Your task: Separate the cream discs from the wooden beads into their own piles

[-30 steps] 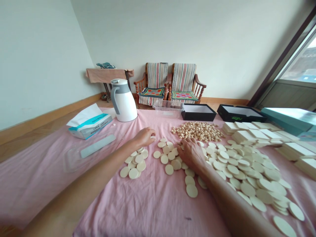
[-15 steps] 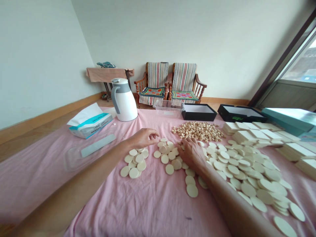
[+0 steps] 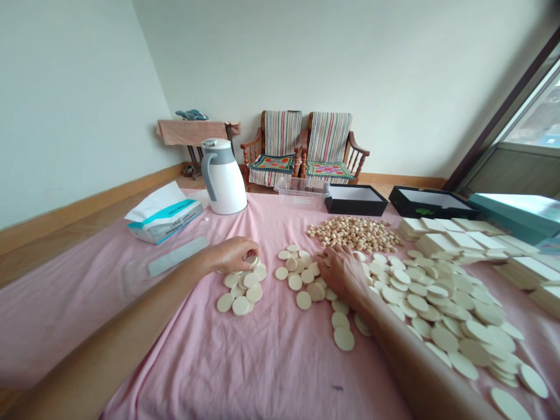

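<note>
Cream round discs lie scattered over a pink cloth [image 3: 262, 361]. My left hand [image 3: 231, 254] rests at the top of a small pile of discs [image 3: 242, 287] on the left, its fingers curled and pinching one disc. Palm down, my right hand [image 3: 343, 269] lies on the middle cluster of discs [image 3: 301, 274], fingers bent and pressed onto them. A much larger spread of discs [image 3: 441, 309] runs off to the right. Behind it lies a heap of small tan beads [image 3: 353, 231].
At the back stand a white jug [image 3: 223, 176], a tissue pack [image 3: 164, 213], a clear tub [image 3: 301, 192] and two black trays [image 3: 355, 200]. Flat white boxes [image 3: 459, 240] and a teal box [image 3: 511, 209] fill the right. A clear lid [image 3: 172, 258] lies left. Two chairs stand behind.
My left hand has pulled back leftward from the middle cluster to the small left pile, carrying a disc. My right hand has stayed on the middle discs. The camera shifted slightly.
</note>
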`<state>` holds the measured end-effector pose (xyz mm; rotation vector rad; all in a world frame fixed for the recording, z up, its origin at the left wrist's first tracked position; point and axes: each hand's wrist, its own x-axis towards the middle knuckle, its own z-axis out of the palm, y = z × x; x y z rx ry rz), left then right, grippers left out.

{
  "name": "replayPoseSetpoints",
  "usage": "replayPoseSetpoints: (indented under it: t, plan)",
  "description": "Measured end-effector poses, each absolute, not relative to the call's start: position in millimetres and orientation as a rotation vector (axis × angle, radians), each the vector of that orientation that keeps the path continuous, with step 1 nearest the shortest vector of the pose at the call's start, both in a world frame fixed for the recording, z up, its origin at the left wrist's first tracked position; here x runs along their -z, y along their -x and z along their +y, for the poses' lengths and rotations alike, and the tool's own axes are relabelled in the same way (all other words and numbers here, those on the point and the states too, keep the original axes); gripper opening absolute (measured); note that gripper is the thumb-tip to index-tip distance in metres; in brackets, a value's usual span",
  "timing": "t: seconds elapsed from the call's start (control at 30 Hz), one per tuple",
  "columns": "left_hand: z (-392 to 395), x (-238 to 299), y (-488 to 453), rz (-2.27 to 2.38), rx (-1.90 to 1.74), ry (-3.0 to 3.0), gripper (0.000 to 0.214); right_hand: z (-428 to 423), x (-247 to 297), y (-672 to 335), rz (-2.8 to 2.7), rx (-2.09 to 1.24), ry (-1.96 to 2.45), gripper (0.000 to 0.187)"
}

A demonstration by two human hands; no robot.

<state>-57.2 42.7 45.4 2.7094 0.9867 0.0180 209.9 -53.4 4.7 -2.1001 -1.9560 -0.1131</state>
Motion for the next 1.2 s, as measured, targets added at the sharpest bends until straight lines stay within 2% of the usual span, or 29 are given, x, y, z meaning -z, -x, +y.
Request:
replayPoseSetpoints:
  t: [0.23, 0.47, 0.7, 0.87, 0.97, 1.07, 1.2]
  plan:
    - [41, -50, 54, 1.165, -0.157, -2.620, 0.018, -53, -6, -210, -1.965, 0.098, 2.101, 0.029]
    - [21, -43, 14, 0.930, -0.368, -2.611, 0.018, -54, -5, -210, -1.960, 0.107, 2.099, 0.030]
    - [14, -36, 3, 0.966, -0.538, -2.491, 0.026, -55, -7, -210, -1.960, 0.113, 2.087, 0.029]
    - [16, -53, 33, 0.955, -0.362, -2.508, 0.015, -55, -7, -209, -1.960, 0.125, 2.083, 0.029]
    - [14, -59, 52, 0.899, -0.119, -2.518, 0.022, -55, -7, -209, -1.960, 0.113, 2.086, 0.029]
    - [10, -58, 61, 0.892, -0.024, -2.538, 0.032, -55, -7, -209, -1.964, 0.107, 2.095, 0.030]
    - [5, -56, 59, 0.906, -0.038, -2.554, 0.025, -54, -7, -209, -1.971, 0.117, 2.102, 0.030]
